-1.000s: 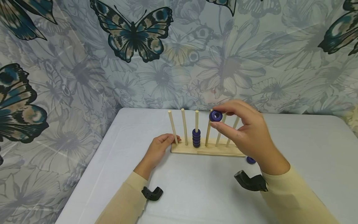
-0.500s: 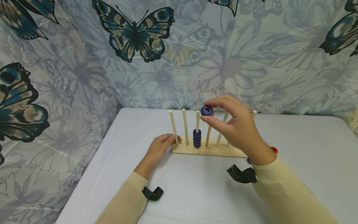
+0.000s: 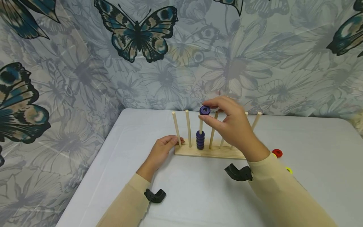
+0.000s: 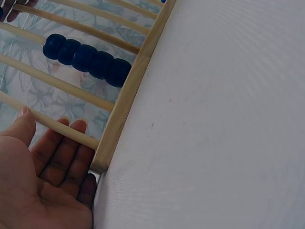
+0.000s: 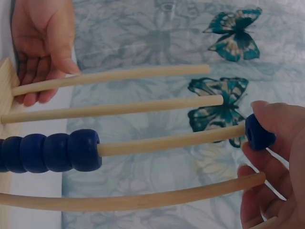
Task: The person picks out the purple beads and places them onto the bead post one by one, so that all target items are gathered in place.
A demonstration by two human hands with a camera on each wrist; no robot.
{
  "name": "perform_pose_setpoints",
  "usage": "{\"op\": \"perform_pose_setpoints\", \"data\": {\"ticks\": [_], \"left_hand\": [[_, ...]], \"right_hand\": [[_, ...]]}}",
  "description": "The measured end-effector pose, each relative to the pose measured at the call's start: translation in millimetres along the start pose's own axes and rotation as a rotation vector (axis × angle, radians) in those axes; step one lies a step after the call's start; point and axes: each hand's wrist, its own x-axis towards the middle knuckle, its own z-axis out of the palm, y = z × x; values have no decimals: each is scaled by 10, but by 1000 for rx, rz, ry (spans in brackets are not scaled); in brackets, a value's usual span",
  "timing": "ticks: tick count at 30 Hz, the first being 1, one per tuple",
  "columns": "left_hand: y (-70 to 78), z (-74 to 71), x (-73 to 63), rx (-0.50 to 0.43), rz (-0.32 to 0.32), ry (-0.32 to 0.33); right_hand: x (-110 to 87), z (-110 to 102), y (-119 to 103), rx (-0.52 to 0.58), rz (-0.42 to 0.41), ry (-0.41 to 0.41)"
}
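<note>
A wooden peg stand [image 3: 210, 153] with several upright pegs rests on the table. Its third peg from the left [image 3: 200, 127] bears a stack of several dark blue beads [image 3: 200, 140] at the bottom. Between thumb and fingertips, my right hand [image 3: 232, 123] pinches another blue bead [image 5: 261, 135] at that peg's top. In the right wrist view the bead's hole faces the peg tip; whether the tip is inside is hard to tell. My left hand [image 3: 161, 149] holds the stand's left end, thumb and fingers around the leftmost peg [image 4: 62, 128] near its base.
A red bead [image 3: 277, 153] and yellow beads [image 3: 289, 170] lie to the right, partly behind my right forearm. Black wrist mounts [image 3: 239, 172] stick out from both sleeves. A butterfly-print cloth [image 3: 141, 85] hangs behind the white table [image 3: 317, 142].
My right hand has carried the blue bead leftward and slightly up to the third peg's top. Red and yellow beads have come into view behind the forearm. The left hand stays put.
</note>
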Motion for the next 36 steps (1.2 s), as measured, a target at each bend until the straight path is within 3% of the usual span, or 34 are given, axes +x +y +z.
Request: {"op": "perform_pose_setpoints", "data": {"ticks": [8,15,36], "left_hand": [[6,1,-2,4,-3,1],[11,2,-11,-1,-6,0],[9,3,-12,4,-4,1]], "right_hand": [[3,35,-18,-82,23,-4],[3,52,-42,-160,60,-56],[-1,39,-44,-186,76,-88]]}}
